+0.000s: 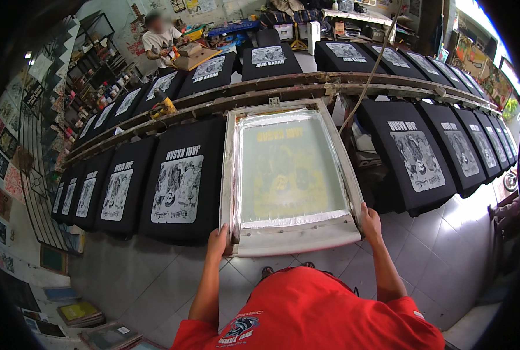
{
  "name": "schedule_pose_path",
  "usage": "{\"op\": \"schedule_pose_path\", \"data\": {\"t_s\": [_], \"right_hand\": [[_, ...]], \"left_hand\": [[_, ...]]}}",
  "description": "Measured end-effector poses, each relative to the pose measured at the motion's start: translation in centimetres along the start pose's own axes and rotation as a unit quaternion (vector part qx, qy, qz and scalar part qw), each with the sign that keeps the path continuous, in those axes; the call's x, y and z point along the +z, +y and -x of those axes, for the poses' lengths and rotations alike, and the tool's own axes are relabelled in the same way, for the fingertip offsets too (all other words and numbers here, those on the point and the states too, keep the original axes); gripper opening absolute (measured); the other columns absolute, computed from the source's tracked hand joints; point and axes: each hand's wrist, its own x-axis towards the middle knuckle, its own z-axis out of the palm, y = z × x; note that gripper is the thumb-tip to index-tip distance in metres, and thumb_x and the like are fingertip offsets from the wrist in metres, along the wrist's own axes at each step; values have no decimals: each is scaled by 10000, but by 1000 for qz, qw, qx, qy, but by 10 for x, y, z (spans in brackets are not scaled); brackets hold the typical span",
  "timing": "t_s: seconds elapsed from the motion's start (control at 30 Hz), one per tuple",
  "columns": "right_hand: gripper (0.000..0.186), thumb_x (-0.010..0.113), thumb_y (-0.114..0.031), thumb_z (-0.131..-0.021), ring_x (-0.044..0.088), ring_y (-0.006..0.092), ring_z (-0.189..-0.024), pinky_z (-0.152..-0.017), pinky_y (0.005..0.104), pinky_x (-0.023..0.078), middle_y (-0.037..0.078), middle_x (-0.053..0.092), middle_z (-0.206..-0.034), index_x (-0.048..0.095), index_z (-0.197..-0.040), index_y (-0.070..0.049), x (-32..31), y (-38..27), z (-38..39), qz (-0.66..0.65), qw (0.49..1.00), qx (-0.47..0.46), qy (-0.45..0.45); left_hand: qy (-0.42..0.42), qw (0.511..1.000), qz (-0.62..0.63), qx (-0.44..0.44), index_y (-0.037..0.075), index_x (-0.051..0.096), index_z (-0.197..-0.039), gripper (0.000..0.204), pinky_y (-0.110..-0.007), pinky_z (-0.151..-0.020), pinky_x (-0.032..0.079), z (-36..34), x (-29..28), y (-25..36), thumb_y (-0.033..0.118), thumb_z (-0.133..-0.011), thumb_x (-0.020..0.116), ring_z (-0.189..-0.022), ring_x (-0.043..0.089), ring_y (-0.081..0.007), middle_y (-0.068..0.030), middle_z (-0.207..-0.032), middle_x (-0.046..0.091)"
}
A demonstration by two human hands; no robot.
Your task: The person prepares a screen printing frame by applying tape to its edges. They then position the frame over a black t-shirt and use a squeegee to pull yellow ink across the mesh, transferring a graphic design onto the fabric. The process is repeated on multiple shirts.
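White-framed screen (295, 178) in hands (216, 240); yellowish print (280, 163) faint.

The screen-printing frame (229, 157) looks scuffed and matt (wood or metal, hard to tell), its mesh (292, 175) smooth and translucent; black T-shirts (181, 181) are matt cloth, floor tiles (423, 251) glossy.

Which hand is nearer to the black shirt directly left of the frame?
Left: the left hand grips the frame near the shirt; the right hand grips the frame's opposite side.
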Motion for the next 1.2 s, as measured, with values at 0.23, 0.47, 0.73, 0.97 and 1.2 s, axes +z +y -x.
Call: {"op": "schedule_pose_path", "data": {"t_s": [0.23,0.47,0.73,0.97,1.2], "right_hand": [[615,438,-516,-969,628,401,-849,-780,437,457,273,633,-829,643,-960,63,13,3,7,-30,999,0,36],[598,436,-486,-989,622,255,-842,-803,374,455,192,657,-848,644,-1035,72,8,6,5,-65,997,29,6],[593,428,-473,-999,608,224,-867,-824,356,448,180,661,-889,631,-1090,77,16,25,1,-60,998,14,6],[610,415,-488,-1000,599,232,-836,-816,359,447,176,654,-861,632,-1038,81,29,29,-1,-62,997,21,33],[595,407,-486,-993,611,360,-814,-760,423,440,255,599,-806,601,-914,71,34,38,-16,-28,998,6,49]], "left_hand": [[-2,998,-46,36,-69,635,-1034,510,-350,-777,463,-6,0,2,428,-932,577,-854,620,-227,-165,-925,679],[5,999,-38,35,-56,640,-1030,454,-351,-762,475,-5,7,-5,385,-932,603,-846,635,-232,-171,-923,687],[-11,999,-46,26,-40,642,-1039,427,-351,-749,482,-9,9,-7,373,-940,593,-822,642,-235,-169,-901,688],[6,997,-60,51,-48,639,-1049,445,-367,-748,484,-12,14,-16,381,-945,583,-826,656,-266,-176,-892,689],[-11,998,-11,55,-51,632,-1060,398,-342,-766,479,-19,20,-31,329,-951,586,-842,642,-221,-146,-919,691]]}}
